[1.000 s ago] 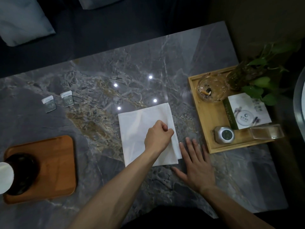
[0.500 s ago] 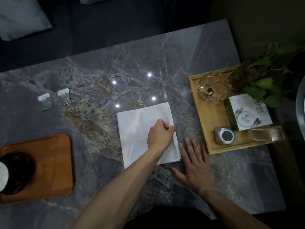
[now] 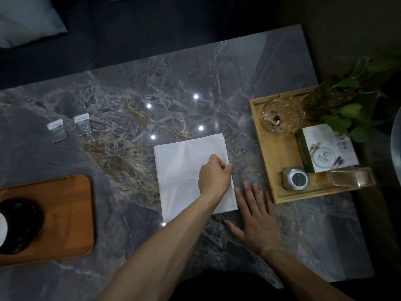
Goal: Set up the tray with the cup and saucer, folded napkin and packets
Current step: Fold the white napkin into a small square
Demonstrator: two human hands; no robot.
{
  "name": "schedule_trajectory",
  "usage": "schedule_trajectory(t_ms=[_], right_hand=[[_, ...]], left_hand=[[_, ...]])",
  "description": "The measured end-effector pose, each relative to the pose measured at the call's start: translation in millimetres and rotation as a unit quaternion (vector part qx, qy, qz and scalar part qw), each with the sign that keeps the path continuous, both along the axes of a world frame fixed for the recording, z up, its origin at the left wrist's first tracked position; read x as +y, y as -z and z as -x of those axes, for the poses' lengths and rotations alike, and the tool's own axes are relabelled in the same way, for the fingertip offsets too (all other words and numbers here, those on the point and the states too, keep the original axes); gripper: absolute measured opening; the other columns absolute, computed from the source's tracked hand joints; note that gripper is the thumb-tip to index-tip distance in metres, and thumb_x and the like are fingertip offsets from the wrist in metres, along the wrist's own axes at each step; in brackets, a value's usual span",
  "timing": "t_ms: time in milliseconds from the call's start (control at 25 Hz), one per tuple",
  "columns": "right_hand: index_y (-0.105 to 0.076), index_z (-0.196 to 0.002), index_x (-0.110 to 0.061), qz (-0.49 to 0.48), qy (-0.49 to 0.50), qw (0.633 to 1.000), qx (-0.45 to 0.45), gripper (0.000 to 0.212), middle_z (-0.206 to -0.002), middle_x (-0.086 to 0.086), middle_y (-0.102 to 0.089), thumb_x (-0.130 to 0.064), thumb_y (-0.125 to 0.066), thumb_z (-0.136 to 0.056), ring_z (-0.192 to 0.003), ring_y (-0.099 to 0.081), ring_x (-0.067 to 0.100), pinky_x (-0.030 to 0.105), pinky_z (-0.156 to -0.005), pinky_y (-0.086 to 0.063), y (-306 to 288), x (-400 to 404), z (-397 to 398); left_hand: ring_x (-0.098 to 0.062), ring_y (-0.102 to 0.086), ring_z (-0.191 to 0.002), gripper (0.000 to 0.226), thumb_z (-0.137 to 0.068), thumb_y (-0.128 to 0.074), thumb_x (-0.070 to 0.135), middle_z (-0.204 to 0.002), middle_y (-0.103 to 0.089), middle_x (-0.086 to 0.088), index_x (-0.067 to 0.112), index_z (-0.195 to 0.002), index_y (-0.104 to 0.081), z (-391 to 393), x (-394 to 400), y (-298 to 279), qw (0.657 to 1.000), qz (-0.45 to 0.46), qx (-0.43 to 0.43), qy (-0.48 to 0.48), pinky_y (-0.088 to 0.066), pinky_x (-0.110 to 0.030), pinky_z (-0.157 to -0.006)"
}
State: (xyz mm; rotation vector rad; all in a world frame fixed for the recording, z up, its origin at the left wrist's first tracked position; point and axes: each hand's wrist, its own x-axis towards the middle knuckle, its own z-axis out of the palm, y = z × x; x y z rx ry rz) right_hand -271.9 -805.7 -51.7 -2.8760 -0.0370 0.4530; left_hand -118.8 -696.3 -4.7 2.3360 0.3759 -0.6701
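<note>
Currently the left hand (image 3: 213, 178) is pinched shut on the right edge of the white napkin (image 3: 180, 170), which lies mid-table with its long axis running near-to-far. Right hand (image 3: 256, 220) lies flat, fingers spread, just beside the napkin's near-right corner. Fold direction looks leftward. Brown tray (image 3: 67, 213) with the dark saucer (image 3: 19, 224) sits well left; two packets (image 3: 69, 128) sit far-left.

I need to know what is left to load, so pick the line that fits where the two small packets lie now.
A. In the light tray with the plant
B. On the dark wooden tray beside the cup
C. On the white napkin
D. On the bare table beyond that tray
D: the two packets lie side by side on the table, beyond the dark wooden tray and left of the napkin.
</note>
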Motion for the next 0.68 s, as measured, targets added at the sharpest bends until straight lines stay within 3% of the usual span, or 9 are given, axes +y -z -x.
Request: schedule_trajectory(t_ms=[160,280,400,560,680], right_hand=[[-0.013,-0.156,-0.02,0.003,0.006,1.0,0.013,0.093,-0.165,0.007,-0.007,-0.076,-0.034,-0.084,-0.152,-0.007,0.027,0.048,-0.122,-0.002,-2.9,0.4,-1.7],[-0.014,-0.156,-0.02,-0.001,0.006,1.0,0.011,0.093,-0.166,0.006,-0.007,-0.076,-0.034,-0.084,-0.152,-0.007,0.027,0.048,-0.122,-0.003,-4.7,0.4,-1.8],[-0.017,-0.156,-0.018,-0.009,0.007,1.0,-0.004,0.094,-0.165,0.006,-0.01,-0.074,-0.039,-0.083,-0.152,-0.01,0.027,0.049,-0.122,-0.008,-5.5,0.3,-1.5],[-0.021,-0.154,-0.012,-0.02,0.022,0.999,-0.015,0.093,-0.162,0.007,-0.019,-0.069,-0.041,-0.084,-0.15,-0.015,0.025,0.049,-0.12,-0.014,-13.3,1.6,-1.8],[-0.027,-0.151,-0.012,-0.08,0.075,0.992,-0.07,0.073,-0.159,0.009,-0.03,-0.056,-0.032,-0.094,-0.146,-0.027,0.028,0.055,-0.116,-0.024,-24.7,10.5,-10.6]], left_hand=[[-0.017,-0.062,-0.071,0.022,-0.087,-0.06,0.042,-0.078,-0.065,0.001,0.022,-0.09,-0.05,5.3,-1.9,-1.8,1.0,0.01,0.008,0.009,-0.054,-0.037,-0.064],[-0.018,-0.066,-0.078,0.018,-0.088,-0.059,0.038,-0.084,-0.067,0.001,0.024,-0.098,-0.053,10.8,8.8,-2.9,0.993,0.108,0.035,-0.011,-0.057,-0.044,-0.076],[-0.011,-0.068,-0.074,0.009,-0.091,-0.056,0.034,-0.084,-0.068,0.005,0.027,-0.098,-0.056,21.5,32.5,-5.7,0.984,0.173,0.013,-0.047,-0.058,-0.043,-0.076],[-0.003,-0.06,-0.082,0.009,-0.093,-0.055,0.026,-0.091,-0.064,0.013,0.028,-0.101,-0.059,36.3,82.4,-7.6,0.985,0.096,-0.143,0.024,-0.052,-0.028,-0.073],[-0.016,-0.059,-0.093,0.015,-0.089,-0.056,0.017,-0.1,-0.065,0.0,0.014,-0.102,-0.063,44.0,117.3,-0.2,0.936,-0.014,-0.309,0.17,-0.051,-0.034,-0.078]])
